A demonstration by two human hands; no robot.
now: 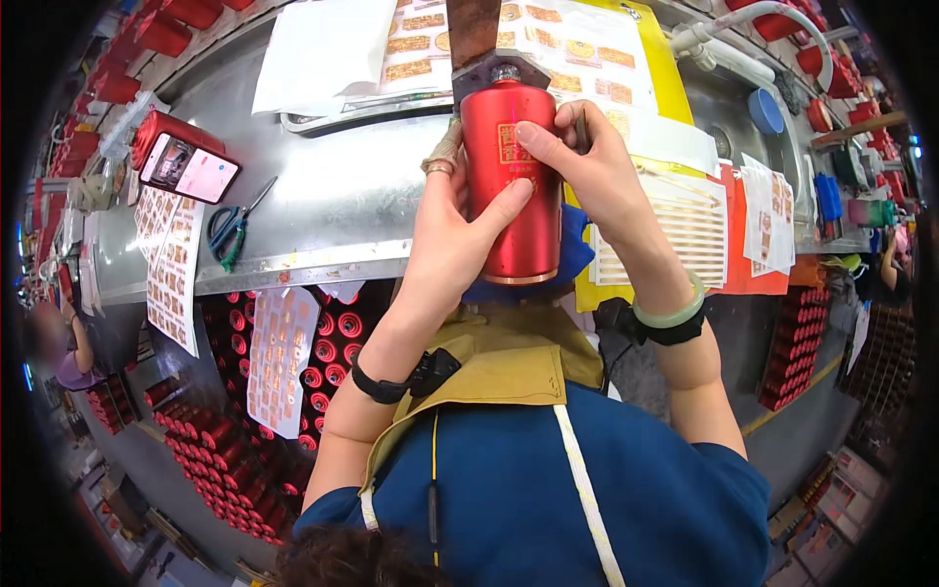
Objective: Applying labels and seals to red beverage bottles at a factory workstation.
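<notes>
A red bottle (511,235) with a dark cap is held upright over the bench edge, its front facing me. My left hand (452,220) is closed around its left side, thumb across the front and a wrapped fingertip behind. A square gold decal (509,145) sits on the bottle's upper front, with smaller gold marks lower down. My right hand (597,157) presses its thumb beside the decal. Between its curled fingers shows a thin dark tool (584,129), whose kind I cannot make out. Behind the bottle's cap stands a brown metal block (475,39).
Decal sheets (411,49) lie behind the bottle. Scissors (231,230) and a lit phone (191,168), leaning on a red bottle, are on the left. Strip sheets (665,230) lie on the right. Many red bottles (220,455) stand below the bench; a white pipe (729,64) is far right.
</notes>
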